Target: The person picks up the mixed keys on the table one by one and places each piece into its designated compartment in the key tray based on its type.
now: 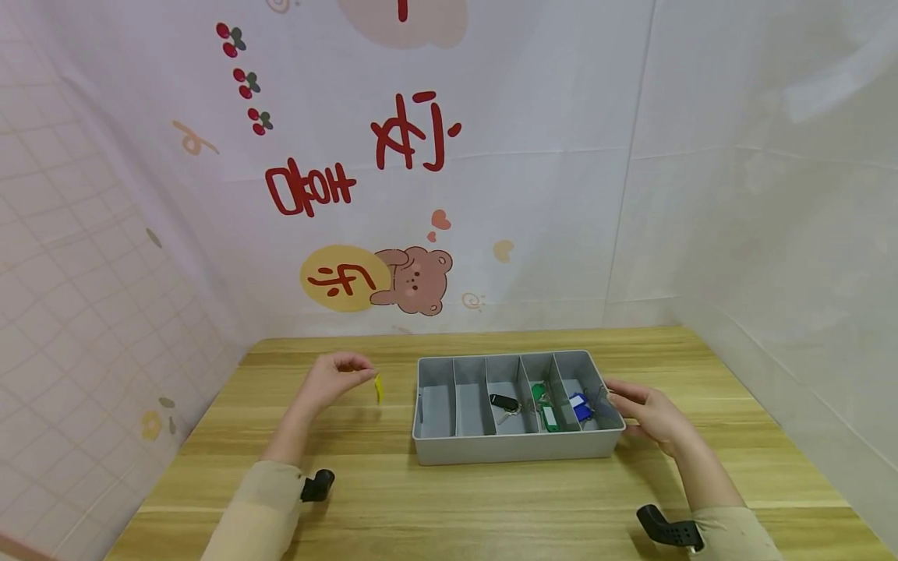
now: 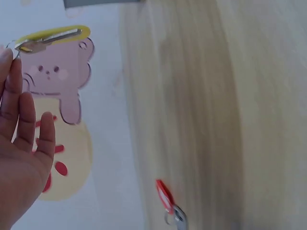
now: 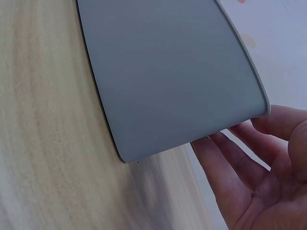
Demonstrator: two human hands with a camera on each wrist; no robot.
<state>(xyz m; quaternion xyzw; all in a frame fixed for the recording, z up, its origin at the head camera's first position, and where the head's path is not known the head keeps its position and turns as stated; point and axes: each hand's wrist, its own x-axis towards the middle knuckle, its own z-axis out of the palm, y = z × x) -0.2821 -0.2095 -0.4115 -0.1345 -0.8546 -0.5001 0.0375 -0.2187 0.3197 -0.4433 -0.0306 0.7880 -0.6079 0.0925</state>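
Note:
My left hand (image 1: 335,383) pinches a keyring at its fingertips, left of the grey divided box (image 1: 512,448). From the ring hang a yellow key tag (image 1: 380,388) and a metal key (image 2: 62,36), clearest in the left wrist view. My right hand (image 1: 648,413) holds the box's right end, thumb at the rim and the other fingers along the outer wall. Inside the box, the middle compartment has a key with a black head (image 1: 504,403). Green key tags (image 1: 549,419) lie in the compartment right of it, and blue key tags (image 1: 580,406) in the rightmost one.
A red key tag (image 2: 164,196) with a key lies on the wooden table (image 1: 491,506) in the left wrist view. White printed cloth (image 1: 533,195) stands behind the table and along both sides. Each wrist wears a black camera mount (image 1: 318,485).

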